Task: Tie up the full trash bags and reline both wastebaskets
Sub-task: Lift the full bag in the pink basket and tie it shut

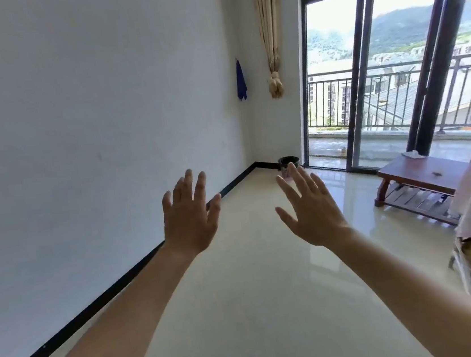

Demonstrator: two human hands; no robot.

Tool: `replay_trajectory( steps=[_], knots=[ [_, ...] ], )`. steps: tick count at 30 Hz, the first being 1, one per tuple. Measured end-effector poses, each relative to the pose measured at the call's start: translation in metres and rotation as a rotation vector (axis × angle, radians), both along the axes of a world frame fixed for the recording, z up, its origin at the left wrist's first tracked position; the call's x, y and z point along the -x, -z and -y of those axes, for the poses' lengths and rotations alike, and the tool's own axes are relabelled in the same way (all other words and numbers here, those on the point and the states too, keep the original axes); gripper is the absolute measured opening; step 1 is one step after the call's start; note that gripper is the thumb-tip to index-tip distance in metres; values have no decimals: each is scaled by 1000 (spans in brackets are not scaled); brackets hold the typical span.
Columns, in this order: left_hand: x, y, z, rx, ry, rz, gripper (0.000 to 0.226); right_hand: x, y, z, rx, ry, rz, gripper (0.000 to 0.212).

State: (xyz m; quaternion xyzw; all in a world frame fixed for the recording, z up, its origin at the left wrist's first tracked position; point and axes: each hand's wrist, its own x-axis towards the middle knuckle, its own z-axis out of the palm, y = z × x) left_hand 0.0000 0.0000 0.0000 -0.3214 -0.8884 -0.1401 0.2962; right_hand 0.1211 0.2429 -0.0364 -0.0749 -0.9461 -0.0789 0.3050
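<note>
Underfoot, a glossy cream tiled floor [257, 294] is seen running away from the camera, bounded on the left by a plain white wall [88, 122] with a black skirting strip [95, 305]. Both bare forearms are stretched forward above the floor. The left hand [189, 222] and the right hand [312, 213] are held fully open, backs to the camera, fingers straight and spread; nothing is held by either. A low wooden worktop [423, 173] is set to the right. Far beyond the hands, in the room's corner, a wastebasket [285, 161] is found, partly overlapped in view by the right hand's fingertips. It is stood upright, its long axis vertical and mouth upward, with a dark liner folded over the rim. Sliding glass doors [393, 70] are set just to its right.
</note>
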Motion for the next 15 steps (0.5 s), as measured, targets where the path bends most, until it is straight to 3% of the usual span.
replay_trajectory(
  steps=[5,10,15],
  knots=[
    [65,4,-133,82,61,119,73,61,10,-112,136,115,63,73],
    [147,-24,-230,99,113,-7,67,138,-20,-220,165,169,36,73],
    [246,-11,-297,142,136,-56,62,234,-11,-292,195,185,70,75]
  ],
)
